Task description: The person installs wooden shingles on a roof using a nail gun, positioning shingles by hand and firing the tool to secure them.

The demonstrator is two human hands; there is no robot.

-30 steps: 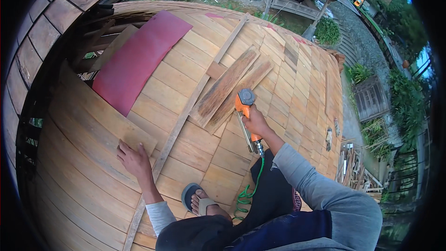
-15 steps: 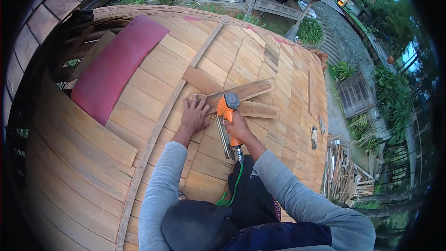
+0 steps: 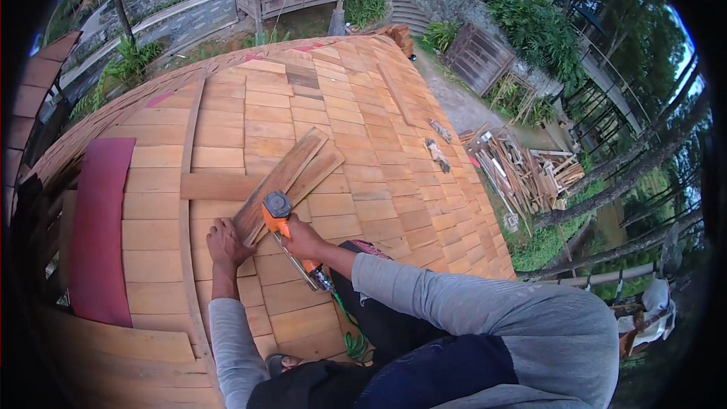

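My right hand [image 3: 304, 239] grips an orange nail gun [image 3: 279, 221] with a dark round top, its slanted metal magazine pointing down toward my knee. Under the gun's nose lies a brown wooden shingle [image 3: 291, 167], set diagonally across the roof. A second, lighter shingle [image 3: 324, 170] sits partly beneath it. At the lower end of the upper shingle, my left hand [image 3: 227, 242] rests with fingers bent and somewhat apart, touching that end and the roof. Another loose shingle [image 3: 216, 186] lies crosswise, reaching to a long wooden batten [image 3: 185, 227]. The gun's tip is hidden.
Rows of wooden shingles [image 3: 371, 174] cover the sloping roof. A dark red sheet [image 3: 102, 235] lies at the left beside an open gap. A green hose [image 3: 354, 344] coils by my leg. Gloves [image 3: 437, 155] lie near the right edge; scrap wood [image 3: 522, 170] is piled below.
My view has swung to the right, so the roof and both hands appear farther left. The nail gun stays in my right hand by the shingles, and my left hand stays at the shingle's end.
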